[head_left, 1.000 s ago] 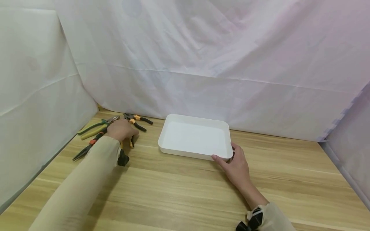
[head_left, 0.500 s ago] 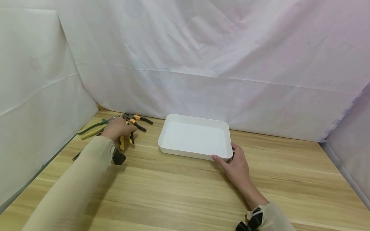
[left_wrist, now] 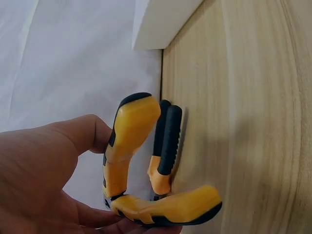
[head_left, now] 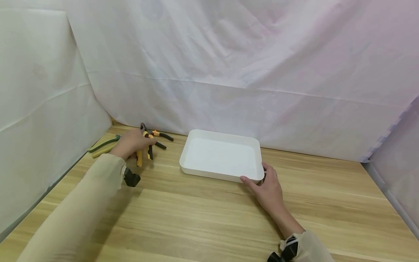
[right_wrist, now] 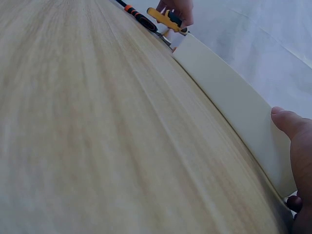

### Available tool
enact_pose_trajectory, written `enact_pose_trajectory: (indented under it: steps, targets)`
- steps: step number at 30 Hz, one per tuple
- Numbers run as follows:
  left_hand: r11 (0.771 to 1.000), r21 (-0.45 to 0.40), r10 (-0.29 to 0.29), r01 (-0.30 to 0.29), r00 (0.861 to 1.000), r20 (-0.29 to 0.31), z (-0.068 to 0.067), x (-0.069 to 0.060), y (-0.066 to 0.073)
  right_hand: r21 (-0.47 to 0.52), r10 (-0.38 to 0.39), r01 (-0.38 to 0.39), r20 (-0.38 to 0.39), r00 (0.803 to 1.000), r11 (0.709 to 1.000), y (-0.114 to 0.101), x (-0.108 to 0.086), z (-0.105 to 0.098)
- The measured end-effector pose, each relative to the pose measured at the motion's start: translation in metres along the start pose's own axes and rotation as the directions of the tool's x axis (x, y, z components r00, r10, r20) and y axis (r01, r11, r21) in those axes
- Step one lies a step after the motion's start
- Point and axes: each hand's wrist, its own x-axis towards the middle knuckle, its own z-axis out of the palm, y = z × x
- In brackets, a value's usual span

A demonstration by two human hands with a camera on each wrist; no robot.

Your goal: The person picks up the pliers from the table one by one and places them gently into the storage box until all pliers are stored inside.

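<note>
White, shallow, rectangular plastic-looking tray is the landmark: on the wood-grain surface, long axis left-right. Right hand is at the tray's near right corner, thumb on the near wall, fingers round the right end, pinching it.

Left of the tray, apart from it: left hand pinches the yellow-and-black-handled pliers, thumb on one handle, fingers under the other, handles splayed. They look lifted off the surface.

Key relation: tray lies right of the left fingers. Held pliers' handles point at the person, long axis roughly along the tray's left end. Left hand has the pliers; right is across at the tray's opposite end.

Further left of tray: green-and-yellow-handled pliers, partly hidden by the left hand. Black-handled pliers with red bands, also left of tray, show only in the right wrist view.

Left of tray's back edge: orange-and-black-handled pliers. Behind tray: white fabric sheet.
</note>
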Motion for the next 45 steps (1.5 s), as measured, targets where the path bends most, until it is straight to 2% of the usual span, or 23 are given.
enact_pose_trajectory:
  steps: [4,14,23,29,35,41,45]
  targets:
    - [1.000,-0.005,0.020,-0.020,0.999,-0.029,-0.002,-0.001,0.008,0.002,-0.003,0.003,-0.003,1.000,1.000,0.000,0.000,0.000]
    - [0.986,-0.139,0.089,-0.091,0.996,-0.021,-0.012,-0.010,0.028,0.017,-0.002,0.002,0.001,1.000,1.000,0.001,-0.001,0.000]
    - [0.964,-0.244,0.103,-0.107,0.994,-0.030,-0.022,-0.017,0.044,0.010,-0.007,0.007,-0.009,1.000,1.000,0.002,-0.003,-0.003]
    - [0.935,-0.328,0.118,-0.136,0.990,-0.075,-0.027,-0.020,0.053,0.021,-0.001,0.001,-0.011,1.000,1.000,0.003,-0.005,-0.003]
    - [0.914,-0.386,0.100,-0.129,0.991,-0.094,-0.028,-0.023,0.057,0.014,0.004,-0.003,-0.012,1.000,1.000,0.003,-0.005,-0.002]
    - [0.883,-0.447,0.100,-0.143,0.988,-0.118,-0.023,-0.025,0.060,0.011,0.001,-0.001,-0.021,1.000,1.000,0.003,-0.006,-0.003]
    - [0.851,-0.496,0.115,-0.172,0.983,-0.143,-0.016,-0.027,0.061,0.008,0.003,-0.003,-0.022,1.000,1.000,0.004,-0.006,-0.004]
